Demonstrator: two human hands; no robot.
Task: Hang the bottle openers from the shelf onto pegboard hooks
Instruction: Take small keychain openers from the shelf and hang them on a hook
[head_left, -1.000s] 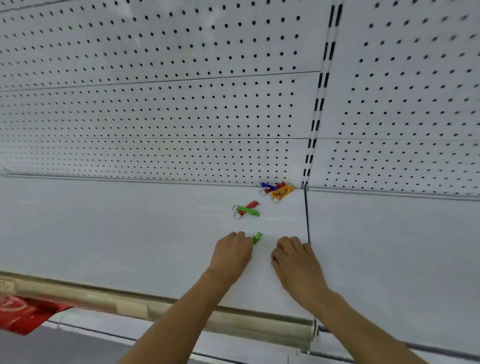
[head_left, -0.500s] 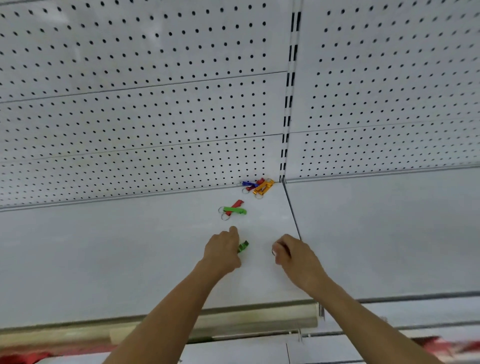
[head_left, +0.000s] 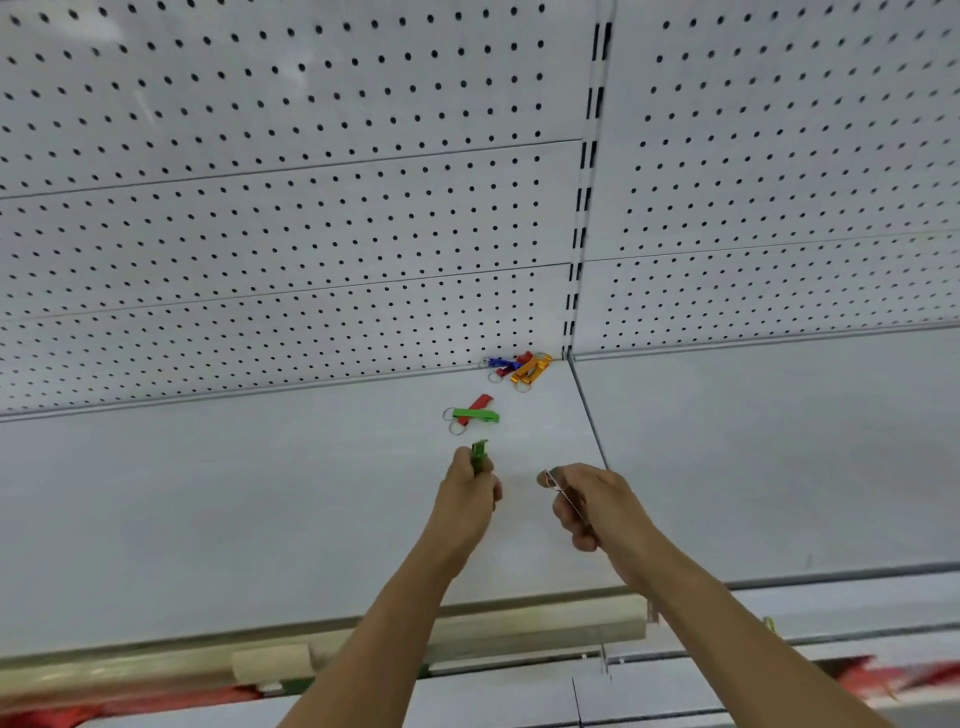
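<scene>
We saw the white pegboard (head_left: 311, 218) rising behind the shelf (head_left: 208, 493), where five bottle openers (head_left: 475, 414) lay loose near the back; our left hand (head_left: 470, 491) gripped a green opener (head_left: 479, 453), our right hand (head_left: 587, 501) pinched a thin wire hook (head_left: 563, 493)

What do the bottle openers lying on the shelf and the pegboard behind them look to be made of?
Bottle openers: probably anodised metal, judging by saturated colours with a slight sheen and steel-looking key rings. Pegboard: likely painted sheet metal, matte off-white with evenly punched holes; the blur leaves both uncertain.
</scene>
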